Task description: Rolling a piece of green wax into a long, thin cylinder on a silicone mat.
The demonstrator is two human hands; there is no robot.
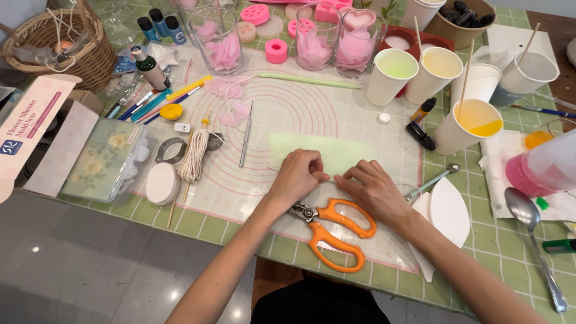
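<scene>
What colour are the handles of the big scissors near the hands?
The metal-bladed scissors have bright orange handles, seen clearly in the head view.

Glossy grey tiled floor (72, 264) beneath a green-checked table (504, 252).

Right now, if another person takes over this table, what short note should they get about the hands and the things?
Left hand: fingertips pinching the near edge of the pale green sheet on the silicone mat.
Right hand: flat on the mat, fingertips at the same edge.
Orange scissors: lying on the mat just below both hands, not held.
Done: the sheet lies flat.
Left: whether it has been cut or shaped cannot be told.
Nearby: metal tool, paper cups.
</scene>
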